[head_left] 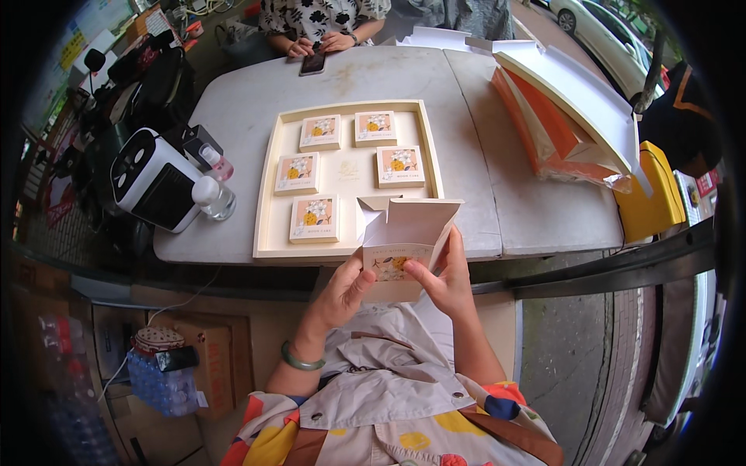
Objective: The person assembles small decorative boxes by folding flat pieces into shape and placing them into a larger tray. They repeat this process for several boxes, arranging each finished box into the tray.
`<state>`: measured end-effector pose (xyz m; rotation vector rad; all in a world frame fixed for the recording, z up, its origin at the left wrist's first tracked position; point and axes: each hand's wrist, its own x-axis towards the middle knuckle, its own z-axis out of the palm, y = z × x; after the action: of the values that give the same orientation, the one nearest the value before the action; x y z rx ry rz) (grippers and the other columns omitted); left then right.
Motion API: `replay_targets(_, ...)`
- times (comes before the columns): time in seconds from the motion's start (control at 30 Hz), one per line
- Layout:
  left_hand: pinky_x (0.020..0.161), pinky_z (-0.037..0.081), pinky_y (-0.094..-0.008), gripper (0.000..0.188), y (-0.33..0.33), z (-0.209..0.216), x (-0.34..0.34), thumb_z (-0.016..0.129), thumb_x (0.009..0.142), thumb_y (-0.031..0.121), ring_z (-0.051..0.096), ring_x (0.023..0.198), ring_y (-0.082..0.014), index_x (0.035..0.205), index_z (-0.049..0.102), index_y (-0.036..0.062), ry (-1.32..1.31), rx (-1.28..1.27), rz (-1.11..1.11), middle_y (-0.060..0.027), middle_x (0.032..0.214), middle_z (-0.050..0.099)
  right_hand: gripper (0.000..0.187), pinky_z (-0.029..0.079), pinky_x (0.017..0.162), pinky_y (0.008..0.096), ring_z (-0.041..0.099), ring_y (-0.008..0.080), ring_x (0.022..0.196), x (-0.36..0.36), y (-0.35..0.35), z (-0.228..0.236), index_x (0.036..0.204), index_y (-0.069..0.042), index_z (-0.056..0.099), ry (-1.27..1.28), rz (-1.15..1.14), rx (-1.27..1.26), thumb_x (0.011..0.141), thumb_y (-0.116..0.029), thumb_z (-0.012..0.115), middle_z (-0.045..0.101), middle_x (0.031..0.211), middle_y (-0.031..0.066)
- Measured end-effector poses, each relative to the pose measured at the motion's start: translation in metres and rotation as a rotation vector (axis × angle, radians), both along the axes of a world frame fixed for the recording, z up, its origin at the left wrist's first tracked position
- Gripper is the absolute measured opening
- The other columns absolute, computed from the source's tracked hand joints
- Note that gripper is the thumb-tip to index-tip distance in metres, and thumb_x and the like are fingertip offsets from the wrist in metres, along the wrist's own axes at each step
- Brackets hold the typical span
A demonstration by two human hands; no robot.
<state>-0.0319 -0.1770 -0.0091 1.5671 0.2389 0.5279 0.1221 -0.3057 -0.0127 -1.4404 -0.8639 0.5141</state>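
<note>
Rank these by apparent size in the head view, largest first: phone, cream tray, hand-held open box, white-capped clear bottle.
1. Cream tray
2. Open box; nearness to the camera may enlarge it
3. Clear bottle
4. Phone

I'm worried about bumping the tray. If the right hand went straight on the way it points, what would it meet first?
The open box, which the right hand holds; past it, probably the cream tray, though the hand's height is hard to judge.

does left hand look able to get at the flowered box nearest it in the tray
Probably yes: only the tray rim seems to separate the left hand from that flowered box, but the hand should first release the open box, which the right hand also holds.
</note>
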Motion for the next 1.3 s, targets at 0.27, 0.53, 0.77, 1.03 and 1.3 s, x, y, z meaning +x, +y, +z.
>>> replay_targets(0.27, 0.091, 0.046, -0.0261, 0.052, 0.01, 0.0, -0.004, 0.069, 0.091, 0.018, 0.056, 0.105, -0.0096, 0.134, 0.048, -0.0023, 0.002, -0.401, -0.142, -0.0049, 0.12, 0.06, 0.045, 0.042, 0.097, 0.0307, 0.052, 0.0154, 0.112, 0.013, -0.024, -0.007, 0.134, 0.003, 0.044, 0.517, 0.375, 0.037, 0.097, -0.018, 0.057, 0.055, 0.125, 0.009)
replay_targets(0.53, 0.079, 0.05, -0.024, 0.022, 0.007, 0.006, 0.0, 0.071, 0.087, 0.007, 0.061, 0.088, -0.0086, 0.107, 0.068, -0.0004, 0.07, -0.309, 0.07, -0.0028, 0.099, 0.069, 0.026, 0.046, 0.068, 0.0216, 0.054, 0.0042, 0.076, 0.014, -0.015, -0.006, 0.1, 0.002, 0.067, 0.15, 0.032, -0.014, 0.1, -0.022, 0.056, 0.065, 0.081, -0.0028)
replay_targets(0.77, 0.078, 0.05, -0.0243, 0.024, 0.005, 0.004, 0.004, 0.067, 0.093, 0.018, 0.057, 0.087, -0.0068, 0.107, 0.067, -0.001, 0.08, -0.182, 0.28, -0.0016, 0.097, 0.069, 0.028, 0.047, 0.063, 0.024, 0.053, 0.0042, 0.071, 0.006, -0.012, 0.006, 0.096, 0.004, 0.068, 0.251, 0.263, -0.092, 0.099, -0.022, 0.057, 0.066, 0.075, 0.0013)
replay_targets(1.03, 0.076, 0.049, -0.0238, 0.025, 0.001, 0.005, 0.006, 0.071, 0.09, 0.019, 0.056, 0.085, -0.006, 0.103, 0.068, -0.0016, 0.124, -0.114, 0.235, -0.0014, 0.094, 0.068, 0.029, 0.05, 0.063, 0.0242, 0.058, 0.0061, 0.071, 0.007, -0.012, -0.003, 0.094, 0.004, 0.069, 0.189, 0.064, -0.114, 0.097, -0.023, 0.06, 0.068, 0.076, 0.0031)
replay_targets(1.3, 0.075, 0.049, -0.0232, 0.025, 0.005, 0.001, 0.003, 0.072, 0.089, 0.018, 0.057, 0.084, -0.0051, 0.104, 0.068, -0.0012, 0.084, -0.126, 0.246, -0.001, 0.094, 0.069, 0.028, 0.049, 0.059, 0.024, 0.056, 0.0044, 0.067, 0.007, -0.014, -0.008, 0.091, 0.004, 0.068, 0.104, 0.134, -0.078, 0.097, -0.023, 0.061, 0.066, 0.071, 0.0008)
